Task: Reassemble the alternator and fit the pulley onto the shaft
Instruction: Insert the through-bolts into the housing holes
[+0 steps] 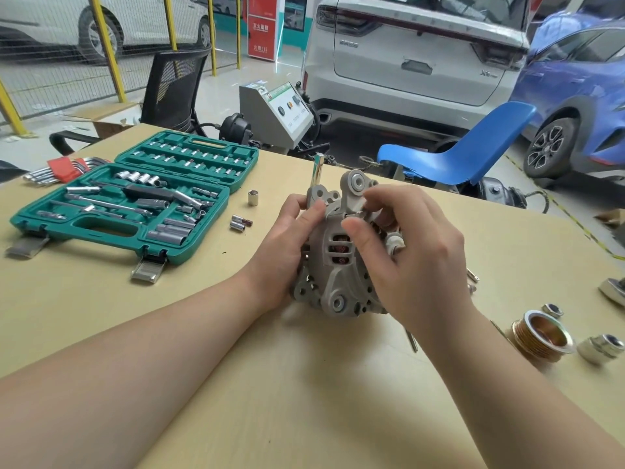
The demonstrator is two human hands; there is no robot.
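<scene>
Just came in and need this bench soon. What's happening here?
A person is working on an alternator stood on the table. The left hand grips its housing; the right hand holds its other side, fingers at the top. The pulley lies apart on the right, not yet fitted. An open socket set sits on the left.

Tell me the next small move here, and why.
Probably seat the housing halves fully first: both hands, left hand and right hand, grip the alternator, right fingers working at its top seam. The pulley lies unfitted on the table.
</scene>
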